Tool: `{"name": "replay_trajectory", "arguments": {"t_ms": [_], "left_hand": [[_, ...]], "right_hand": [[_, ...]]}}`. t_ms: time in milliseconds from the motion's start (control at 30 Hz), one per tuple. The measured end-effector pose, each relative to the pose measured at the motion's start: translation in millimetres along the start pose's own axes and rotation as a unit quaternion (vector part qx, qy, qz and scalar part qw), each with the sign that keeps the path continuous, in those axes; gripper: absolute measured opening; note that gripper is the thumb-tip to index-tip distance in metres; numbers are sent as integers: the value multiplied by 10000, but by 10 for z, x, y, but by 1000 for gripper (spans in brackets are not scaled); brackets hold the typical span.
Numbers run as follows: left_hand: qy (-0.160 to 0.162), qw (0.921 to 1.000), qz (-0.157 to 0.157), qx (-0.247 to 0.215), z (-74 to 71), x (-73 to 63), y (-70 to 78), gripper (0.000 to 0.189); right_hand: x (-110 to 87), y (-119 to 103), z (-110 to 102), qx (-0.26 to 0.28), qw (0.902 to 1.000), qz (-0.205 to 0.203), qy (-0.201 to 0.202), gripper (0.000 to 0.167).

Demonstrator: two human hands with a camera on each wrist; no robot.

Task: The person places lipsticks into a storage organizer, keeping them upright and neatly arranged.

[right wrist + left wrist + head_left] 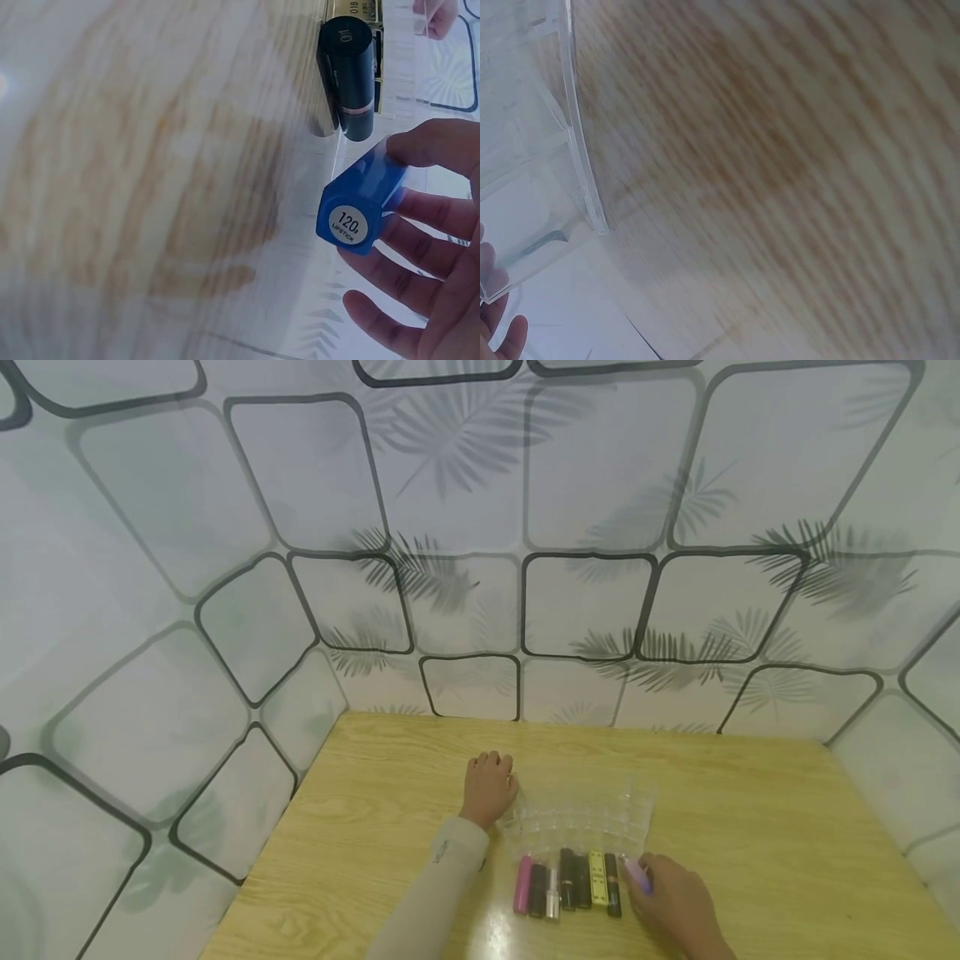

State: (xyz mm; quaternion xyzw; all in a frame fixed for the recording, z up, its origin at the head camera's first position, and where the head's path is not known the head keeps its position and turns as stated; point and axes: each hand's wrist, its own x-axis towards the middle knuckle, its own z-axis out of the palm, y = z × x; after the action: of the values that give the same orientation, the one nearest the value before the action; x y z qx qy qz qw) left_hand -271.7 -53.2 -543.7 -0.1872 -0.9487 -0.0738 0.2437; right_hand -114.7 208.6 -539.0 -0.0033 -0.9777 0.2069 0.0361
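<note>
Where organizer (577, 818) ends, lipstick (638, 876) — rightward, broad tabletop (787, 843)

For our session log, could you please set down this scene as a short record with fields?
Surface: wood-grain table
Container: clear compartmented organizer
Row on its near side: seven slim cosmetics, including a pink tube leftmost, a yellow patterned one second from right and a black tube rightmost
Left hand: at the organizer's left side; exact hold unclear
Right hand: fingers pinch a lipstick
Lipstick label: "120", "LIPSTICK"
Lipstick position: tilted, beside the row's right end
Backdrop: leaf-patterned wall covering
</note>
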Motion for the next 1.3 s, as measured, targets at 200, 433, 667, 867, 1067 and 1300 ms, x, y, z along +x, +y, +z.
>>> {"name": "replay_trajectory", "arguments": {"t_ms": [200, 433, 667, 867, 1067, 1300], "left_hand": [[-6, 10000, -41, -12, -13, -6, 4, 10], [108, 9999, -104, -49, 9, -3, 6, 9], [17, 9999, -130, -7, 30, -7, 0, 11], [-17, 9999, -160, -10, 3, -9, 5, 12], [-7, 9999, -155, 22, 4, -13, 7, 11], [127, 9998, -87, 85, 19, -10, 8, 12]], "right_hand": [[-11, -27, -25, 104, 9994, -137, 295, 23], [-16, -62, -79, 70, 9947, -488, 899, 17], [14, -89, -157, 96, 9964, -443, 713, 16], [48, -83, -195, 257, 9932, -646, 933, 17], [79, -93, -250, 420, 9848, -1057, 1311, 18], [127, -156, -338, 500, 9731, -1559, 1620, 14]]}}
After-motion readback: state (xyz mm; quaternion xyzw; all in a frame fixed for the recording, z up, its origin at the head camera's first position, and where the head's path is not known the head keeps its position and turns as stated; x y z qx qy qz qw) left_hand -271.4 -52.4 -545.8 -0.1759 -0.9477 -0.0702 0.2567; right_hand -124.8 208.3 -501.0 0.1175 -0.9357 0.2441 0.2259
